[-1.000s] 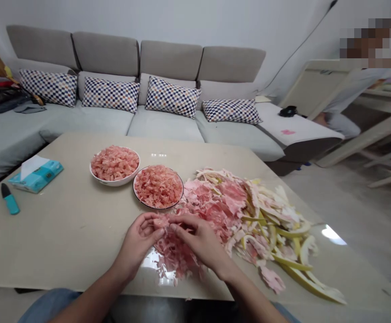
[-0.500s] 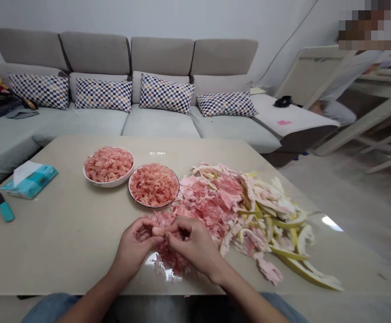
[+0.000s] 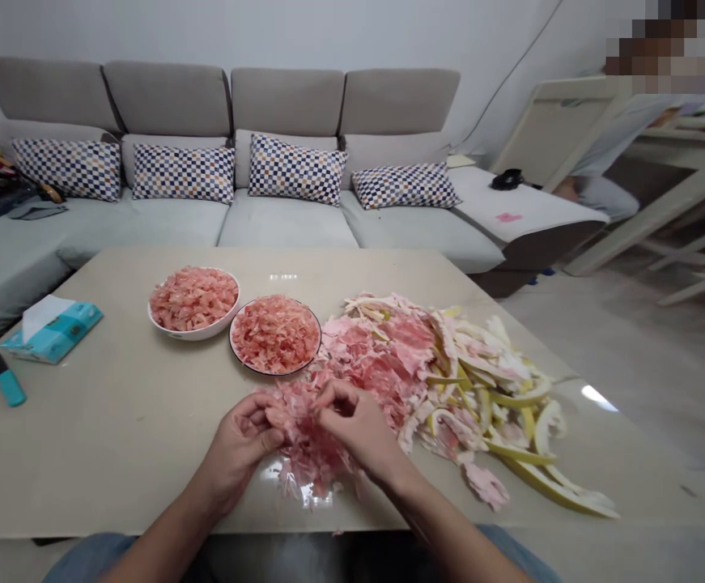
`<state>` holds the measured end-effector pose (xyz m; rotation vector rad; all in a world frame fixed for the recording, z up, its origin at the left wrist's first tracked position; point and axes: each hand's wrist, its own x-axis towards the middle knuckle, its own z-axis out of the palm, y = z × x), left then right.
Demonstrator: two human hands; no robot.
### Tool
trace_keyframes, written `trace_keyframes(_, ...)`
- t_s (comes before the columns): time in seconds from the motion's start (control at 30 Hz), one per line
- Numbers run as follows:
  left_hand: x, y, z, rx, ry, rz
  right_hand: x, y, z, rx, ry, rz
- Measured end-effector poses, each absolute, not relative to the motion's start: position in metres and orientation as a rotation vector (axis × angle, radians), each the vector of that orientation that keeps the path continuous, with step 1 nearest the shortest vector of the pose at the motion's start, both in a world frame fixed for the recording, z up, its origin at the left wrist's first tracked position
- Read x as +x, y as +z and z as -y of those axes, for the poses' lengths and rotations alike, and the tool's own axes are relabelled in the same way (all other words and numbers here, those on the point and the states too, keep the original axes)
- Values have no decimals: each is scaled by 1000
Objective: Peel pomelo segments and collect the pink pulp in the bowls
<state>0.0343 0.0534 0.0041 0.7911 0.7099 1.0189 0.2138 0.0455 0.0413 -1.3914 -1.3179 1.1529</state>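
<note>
Between the thumb and fingers of my left hand (image 3: 234, 445) is a small piece of pink pomelo flesh (image 3: 277, 416). My right hand (image 3: 361, 425) is a little to the right, thumb and forefinger pinched; what is in the pinch, if anything, is too small to make out. Under both hands lies a heap of thin pink membrane scraps (image 3: 312, 457). Just beyond the left hand stands a dark-rimmed plate (image 3: 244, 366) piled with pomelo pulp (image 3: 276, 332). Behind it to the left, a white bowl (image 3: 197, 333) is heaped with more pulp.
Pomelo peels (image 3: 525, 457) and pink pith (image 3: 388, 356) spread over the right of the table (image 3: 115, 453). A turquoise-handled knife (image 3: 9, 385) and a tissue pack (image 3: 54, 332) lie at left. A sofa (image 3: 291, 219) stands behind; a person (image 3: 610, 154) sits at far right.
My right hand has moved slightly away from the left, up and to the right, opening a gap between them. The left hand keeps the pomelo piece. The bowl and plate look unchanged.
</note>
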Motion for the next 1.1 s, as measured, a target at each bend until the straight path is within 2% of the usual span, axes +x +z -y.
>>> trace_keyframes(0.17, 27, 12, -59, 658, 1016, -676, 222, 50, -46, -1343, 1146, 1469)
trace_keyframes(0.5, 30, 7, -60, 364, 880, -561, 219, 33, -44, -1274, 762, 1772)
trace_keyframes(1.1, 38, 2, -58, 471, 933, -599, 214, 30, -43, -1301, 747, 1685)
